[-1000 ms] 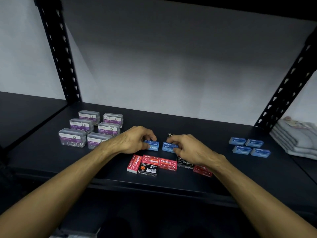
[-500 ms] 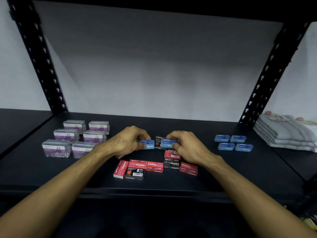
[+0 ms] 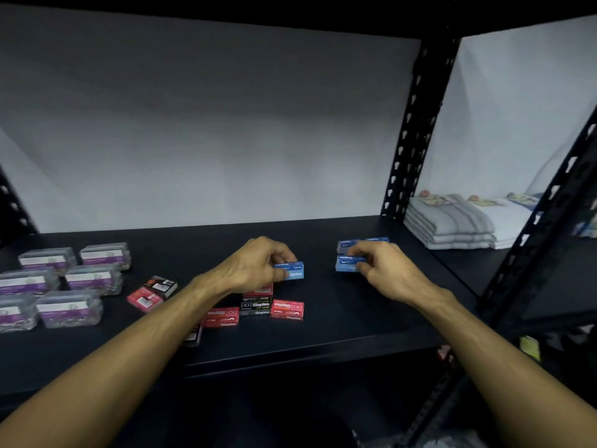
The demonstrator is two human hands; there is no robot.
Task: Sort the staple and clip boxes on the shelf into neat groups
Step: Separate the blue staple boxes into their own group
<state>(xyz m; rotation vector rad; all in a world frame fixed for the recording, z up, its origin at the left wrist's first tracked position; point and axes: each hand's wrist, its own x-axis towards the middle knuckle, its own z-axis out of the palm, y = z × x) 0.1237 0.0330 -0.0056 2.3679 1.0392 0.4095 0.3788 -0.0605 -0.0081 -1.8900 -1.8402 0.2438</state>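
My left hand (image 3: 255, 266) grips a blue staple box (image 3: 292, 271) a little above the red and black staple boxes (image 3: 255, 307) at the shelf's front middle. My right hand (image 3: 384, 266) holds another blue staple box (image 3: 347, 264) right beside the group of blue boxes (image 3: 345, 244) at the right; part of that group is hidden behind the hand. Several clear paper clip boxes (image 3: 69, 307) with purple labels stand in rows at the left. A red box (image 3: 143, 299) and a black box (image 3: 161, 285) lie askew between the clip boxes and my left arm.
The black shelf (image 3: 355, 318) has a perforated black upright (image 3: 413, 134) at the back right and another (image 3: 549, 221) at the front right. Folded grey and white cloths (image 3: 452, 224) are stacked on the neighbouring shelf to the right. A grey wall is behind.
Both hands have moved right, each carrying a blue box. The right hand now reaches the blue group; the view has swung right, so the clip boxes sit at the left edge.
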